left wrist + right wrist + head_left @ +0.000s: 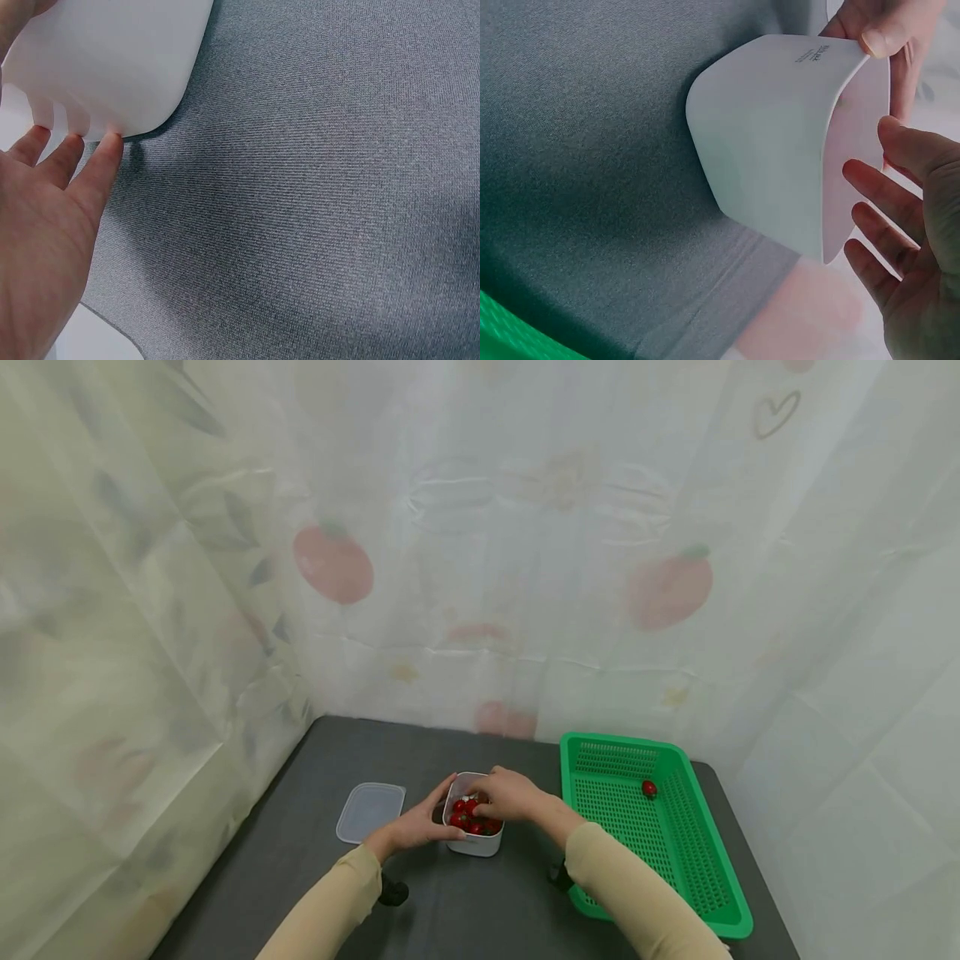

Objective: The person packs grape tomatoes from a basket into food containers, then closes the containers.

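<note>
A white square-cornered plastic container [474, 846] stands on the dark table, with several cherry tomatoes [459, 820] inside. My left hand [411, 828] holds it from the left, thumb at the near rim and fingers along the side. In the left wrist view, fingertips [112, 144] press the container wall [120, 67]. My right hand [512, 793] reaches over the right rim, fingers above the tomatoes. The right wrist view shows that hand's fingers [885, 191] loosely spread at the container's mouth, nothing visible between them; the left thumb [885, 37] lies on the rim.
A flat translucent lid [370, 812] lies left of the container. On the right is a green perforated basket [652, 742] with one tomato [649, 788] in it, the right forearm crossing its near left side. Printed curtains [480, 568] hang behind the table and at both sides.
</note>
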Available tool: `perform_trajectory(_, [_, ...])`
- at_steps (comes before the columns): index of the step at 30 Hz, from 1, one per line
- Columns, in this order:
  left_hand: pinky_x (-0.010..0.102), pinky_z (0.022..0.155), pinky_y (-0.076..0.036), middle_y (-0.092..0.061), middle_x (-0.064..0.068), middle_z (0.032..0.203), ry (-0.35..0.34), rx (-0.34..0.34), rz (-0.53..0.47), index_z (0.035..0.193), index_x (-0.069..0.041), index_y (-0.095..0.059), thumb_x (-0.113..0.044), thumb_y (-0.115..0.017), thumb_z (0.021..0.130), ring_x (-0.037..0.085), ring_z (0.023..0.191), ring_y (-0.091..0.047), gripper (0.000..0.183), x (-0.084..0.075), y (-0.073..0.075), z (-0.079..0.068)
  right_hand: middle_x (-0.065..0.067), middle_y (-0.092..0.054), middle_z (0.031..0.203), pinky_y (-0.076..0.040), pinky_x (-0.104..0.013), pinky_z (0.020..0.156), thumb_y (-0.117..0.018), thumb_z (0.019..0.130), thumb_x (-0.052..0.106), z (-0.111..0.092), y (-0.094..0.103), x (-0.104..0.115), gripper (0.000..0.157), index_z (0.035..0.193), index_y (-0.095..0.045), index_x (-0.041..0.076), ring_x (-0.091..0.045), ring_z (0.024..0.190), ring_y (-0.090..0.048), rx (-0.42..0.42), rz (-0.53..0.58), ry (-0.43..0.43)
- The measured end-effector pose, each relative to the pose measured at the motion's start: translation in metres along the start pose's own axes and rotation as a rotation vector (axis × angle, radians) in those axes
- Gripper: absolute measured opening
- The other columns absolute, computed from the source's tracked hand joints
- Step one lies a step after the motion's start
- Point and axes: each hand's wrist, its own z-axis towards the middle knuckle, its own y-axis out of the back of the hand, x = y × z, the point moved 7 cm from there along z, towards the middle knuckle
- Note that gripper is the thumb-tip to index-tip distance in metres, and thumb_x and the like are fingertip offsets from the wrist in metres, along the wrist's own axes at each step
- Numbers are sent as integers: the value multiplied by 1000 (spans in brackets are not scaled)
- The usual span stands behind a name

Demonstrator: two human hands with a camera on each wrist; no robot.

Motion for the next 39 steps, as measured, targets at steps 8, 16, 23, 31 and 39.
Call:
perform_trajectory(8, [61, 109, -36, -12, 18, 168, 5, -15, 30, 166, -31, 1, -21, -76, 95, 46, 147, -30, 105, 1, 0, 1, 9, -74, 108, -52, -35, 86, -68, 100, 29, -13, 15, -12, 28, 125, -75, 19, -16, 101, -57, -78, 1, -15])
perform_trajectory(16, [65, 111, -31, -13, 16, 169, 25, -43, 46, 167, -29, -4, -24, -79, 92, 45, 147, -29, 106, 0, 1, 1, 3, -72, 112, -49, -43, 90, -68, 101, 24, -48, 44, -55, 28, 128, -73, 17, -21, 111, -57, -182, 74, -84])
perform_trajectory(23, [66, 110, -31, -15, 16, 168, 13, -50, 57, 166, -29, -5, -26, -81, 90, 46, 147, -30, 108, 2, 3, 1, 2, -71, 113, -48, -50, 94, -67, 102, 22, -95, 58, -107, 29, 130, -71, 15, -29, 118, -57, -239, 106, -196])
perform_trajectory(31, [65, 110, -32, -16, 16, 168, 3, -52, 69, 166, -29, -4, -25, -80, 91, 45, 147, -31, 107, 7, 5, 3, -17, -67, 127, -37, -62, 107, -66, 101, 19, -140, 57, -151, 35, 132, -67, 2, -43, 124, -56, -182, 94, -303])
perform_trajectory(39, [63, 111, -33, -14, 15, 168, -7, -38, 59, 166, -31, -4, -28, -80, 91, 44, 147, -30, 107, 7, 2, 4, -38, -44, 144, -34, -70, 103, -70, 98, 24, -174, 23, -200, 56, 141, -54, -8, -62, 134, -34, 20, 75, -565])
